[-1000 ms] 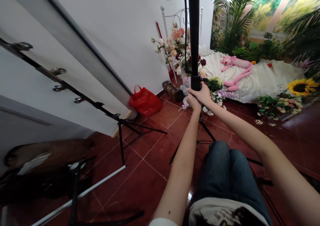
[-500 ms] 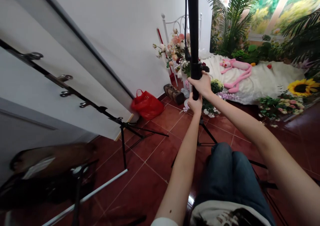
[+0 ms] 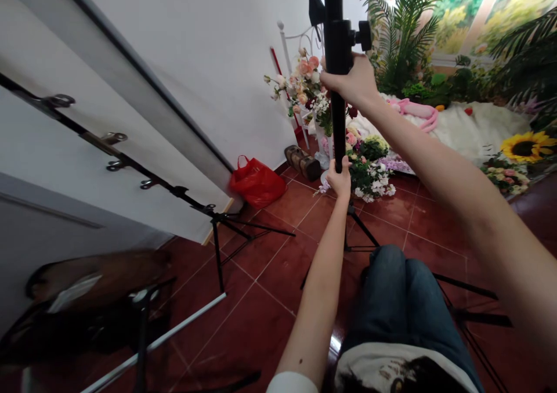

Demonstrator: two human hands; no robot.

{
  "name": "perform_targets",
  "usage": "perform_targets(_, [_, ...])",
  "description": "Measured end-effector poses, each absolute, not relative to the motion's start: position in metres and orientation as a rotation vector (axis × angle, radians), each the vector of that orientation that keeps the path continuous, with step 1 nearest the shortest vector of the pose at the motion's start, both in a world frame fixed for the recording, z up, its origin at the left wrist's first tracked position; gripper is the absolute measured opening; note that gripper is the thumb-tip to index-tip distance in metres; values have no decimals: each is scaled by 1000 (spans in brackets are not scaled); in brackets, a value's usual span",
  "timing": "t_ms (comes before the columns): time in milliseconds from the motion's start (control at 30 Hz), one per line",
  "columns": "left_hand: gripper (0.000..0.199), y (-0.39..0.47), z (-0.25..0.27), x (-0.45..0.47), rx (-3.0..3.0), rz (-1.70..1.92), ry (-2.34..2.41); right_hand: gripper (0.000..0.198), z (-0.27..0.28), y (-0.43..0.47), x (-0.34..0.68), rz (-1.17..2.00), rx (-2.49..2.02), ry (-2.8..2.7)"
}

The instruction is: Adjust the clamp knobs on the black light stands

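A black light stand (image 3: 338, 129) rises upright in front of me, its tripod legs on the tiled floor. My left hand (image 3: 339, 178) is closed round the lower part of its pole. Higher up, my right hand (image 3: 357, 84) grips the pole just under a thick black collar (image 3: 337, 47). From that collar a round locking knob (image 3: 364, 35) sticks out to the right. Beside the upper pole hangs a dark, handle-like piece (image 3: 315, 4), whose kind I cannot make out.
On the left are a slanting crossbar with clips (image 3: 114, 138) and a white pole (image 3: 174, 335). A red plastic bag (image 3: 257, 183) sits by the wall. Artificial flowers (image 3: 374, 178), a white cloth (image 3: 483, 134) and a sunflower (image 3: 524, 148) fill the right. More stand legs (image 3: 483, 317) lie near my knees.
My right hand has moved up along with the collar and knob, so more thin pole shows between my hands. My left hand stays low on the pole.
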State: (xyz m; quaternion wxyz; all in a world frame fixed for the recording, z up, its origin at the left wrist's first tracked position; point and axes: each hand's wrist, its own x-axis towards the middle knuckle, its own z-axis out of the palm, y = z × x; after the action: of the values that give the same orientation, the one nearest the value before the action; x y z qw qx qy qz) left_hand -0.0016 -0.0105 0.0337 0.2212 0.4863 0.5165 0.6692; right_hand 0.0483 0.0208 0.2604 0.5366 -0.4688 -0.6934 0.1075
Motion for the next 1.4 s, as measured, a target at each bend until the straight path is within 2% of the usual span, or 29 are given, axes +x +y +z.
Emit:
perform_targets(300, [47,-9,30,-1,1420,1820,1511,20,264,13,42,309,-1126,-1647])
perform_targets(367, [47,-8,28,-1,1425,1829,1510,28,262,11,46,308,-1064,-1684])
perform_targets(433, [47,-7,27,-1,1425,1839,1498,43,253,9,55,325,-972,-1698])
perform_targets(533, [46,-7,28,0,1419,1858,1499,58,223,4,77,418,-887,-1760])
perform_targets(633, [46,-8,29,0,1409,1883,1481,57,174,-3,104,516,-907,-1883])
perform_targets(733, [43,-9,29,1,1406,1894,1465,46,121,-11,124,595,-1046,-2007])
perform_targets(867, [41,-7,29,0,1400,1872,1524,41,73,-19,129,584,-1139,-1981])
perform_targets(1200, [38,-7,29,0,1432,1861,1544,46,53,-9,115,488,-1144,-1889])
perform_targets(1400, [36,-7,29,1,1421,1846,1578,43,31,7,102,653,-1207,-1617])
